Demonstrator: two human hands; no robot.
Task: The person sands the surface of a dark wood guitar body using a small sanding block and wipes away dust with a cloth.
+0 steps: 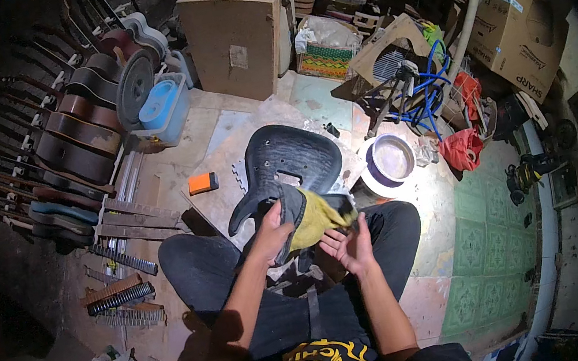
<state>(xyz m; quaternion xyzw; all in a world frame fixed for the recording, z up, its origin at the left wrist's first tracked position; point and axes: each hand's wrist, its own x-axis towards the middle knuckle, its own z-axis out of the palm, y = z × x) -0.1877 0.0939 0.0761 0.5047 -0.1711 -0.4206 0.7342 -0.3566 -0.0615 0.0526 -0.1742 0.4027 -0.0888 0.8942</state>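
My left hand [270,236] grips a folded cloth [311,223] with dark grey and yellow parts. My right hand [345,248] is palm up at the cloth's right end, its fingers apart, thumb raised beside the yellow edge. Behind the cloth a dark guitar body [310,149] with holes and a cutout lies on a pale board between my bent legs, partly hidden by the cloth. An orange and black block [202,182] sits to its left, and a round metal pan [390,160] on a white base stands to its right.
Several guitars [86,128] line the left side, with toothed strips [119,299] below. A blue bin [161,113], an upright board [228,37], a tangle of blue tubing [427,109], a red bag [462,150] and a cardboard box [508,28] surround the work area.
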